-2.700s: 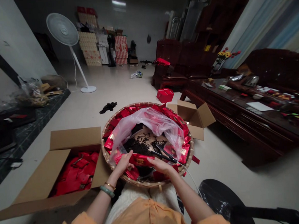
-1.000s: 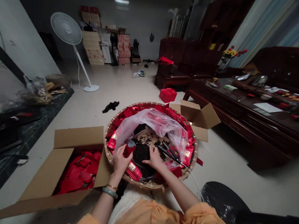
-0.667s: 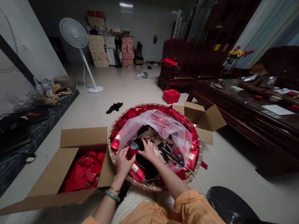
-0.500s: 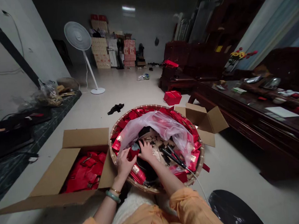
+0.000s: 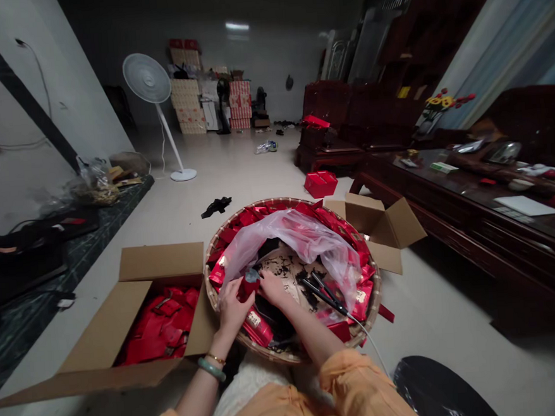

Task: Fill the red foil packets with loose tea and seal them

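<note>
My left hand [image 5: 234, 309] is wrapped around a small red foil pouch [image 5: 249, 288], whose open mouth shows a grey-silver inside. Against the right side of that pouch is my right hand [image 5: 272, 289], its fingers curled together; what they hold, if anything, is hidden. Both hands are over a round woven basket [image 5: 377, 290]. Dark dried leaves [image 5: 277, 325] lie in the basket beneath a crumpled clear plastic bag [image 5: 286, 227]. A filled-looking red packet [image 5: 258, 328] rests below my left hand. To the right, a black hair-straightener-like tool [image 5: 325, 294] with a cord lies among the leaves.
An open carton [image 5: 93, 328] of red pouches stands on the left, and another open carton [image 5: 387, 225] on the right. Beyond are a red box [image 5: 321, 184], a white fan [image 5: 183, 174] and a dark wooden table [image 5: 455, 233]. A black round stool [image 5: 442, 390] is at lower right.
My right hand's fingers, spread beside the pouch before, have drawn together at its side. My left hand still holds the pouch. The view has tipped slightly upward.
</note>
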The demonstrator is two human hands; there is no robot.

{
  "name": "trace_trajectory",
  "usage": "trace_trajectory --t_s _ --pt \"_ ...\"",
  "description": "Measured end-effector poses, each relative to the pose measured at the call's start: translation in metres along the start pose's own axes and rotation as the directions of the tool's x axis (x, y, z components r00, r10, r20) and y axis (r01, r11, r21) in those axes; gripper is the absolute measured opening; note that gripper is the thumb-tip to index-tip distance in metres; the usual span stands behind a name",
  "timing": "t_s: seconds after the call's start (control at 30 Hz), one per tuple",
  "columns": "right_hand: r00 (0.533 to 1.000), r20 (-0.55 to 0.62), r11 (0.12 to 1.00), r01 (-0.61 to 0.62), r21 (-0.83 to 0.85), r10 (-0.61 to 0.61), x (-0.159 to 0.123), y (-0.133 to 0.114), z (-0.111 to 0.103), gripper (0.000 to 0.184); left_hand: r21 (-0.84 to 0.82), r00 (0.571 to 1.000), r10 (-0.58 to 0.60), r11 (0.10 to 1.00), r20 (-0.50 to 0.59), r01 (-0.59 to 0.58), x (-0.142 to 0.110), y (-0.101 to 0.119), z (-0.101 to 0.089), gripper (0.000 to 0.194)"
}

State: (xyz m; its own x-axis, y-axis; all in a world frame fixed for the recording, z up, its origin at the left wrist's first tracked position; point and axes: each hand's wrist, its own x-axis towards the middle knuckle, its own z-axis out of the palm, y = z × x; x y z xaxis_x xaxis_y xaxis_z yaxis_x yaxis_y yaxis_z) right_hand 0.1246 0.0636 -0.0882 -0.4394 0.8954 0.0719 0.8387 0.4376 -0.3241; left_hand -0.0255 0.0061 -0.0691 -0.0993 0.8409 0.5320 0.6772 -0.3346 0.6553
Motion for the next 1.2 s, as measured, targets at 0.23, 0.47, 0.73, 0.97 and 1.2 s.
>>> trace_trajectory --t_s 0.23,0.47,0.73,0.97,1.2 --pt "0.837 -0.149 0.39 -0.082 0.917 0.526 -0.02 0.023 -0.007 0.009 0.034 0.999 0.029 0.999 0.022 -0.03 0.003 0.015 0.004 0.038" --pt "0.794 0.291 -0.5 0.018 0.866 0.533 -0.044 0.036 -0.018 0.022 0.053 0.998 0.04 0.998 0.05 -0.043 0.003 0.029 0.009 0.037" --pt "0.849 0.388 -0.864 0.146 0.482 0.36 -0.054 0.026 -0.046 0.028 -0.008 0.995 0.016 1.0 0.098 -0.015 -0.003 0.034 0.016 0.037" --pt "0.808 0.372 -0.819 0.219 0.53 0.457 -0.056 0.02 -0.071 0.025 -0.05 0.992 0.026 0.999 0.125 -0.02 -0.006 0.042 0.023 0.039" --pt "0.767 0.19 -0.567 0.261 0.781 0.614 -0.056 0.007 -0.105 0.025 -0.03 0.983 0.012 1.0 0.181 -0.007 -0.007 0.049 0.03 0.043"
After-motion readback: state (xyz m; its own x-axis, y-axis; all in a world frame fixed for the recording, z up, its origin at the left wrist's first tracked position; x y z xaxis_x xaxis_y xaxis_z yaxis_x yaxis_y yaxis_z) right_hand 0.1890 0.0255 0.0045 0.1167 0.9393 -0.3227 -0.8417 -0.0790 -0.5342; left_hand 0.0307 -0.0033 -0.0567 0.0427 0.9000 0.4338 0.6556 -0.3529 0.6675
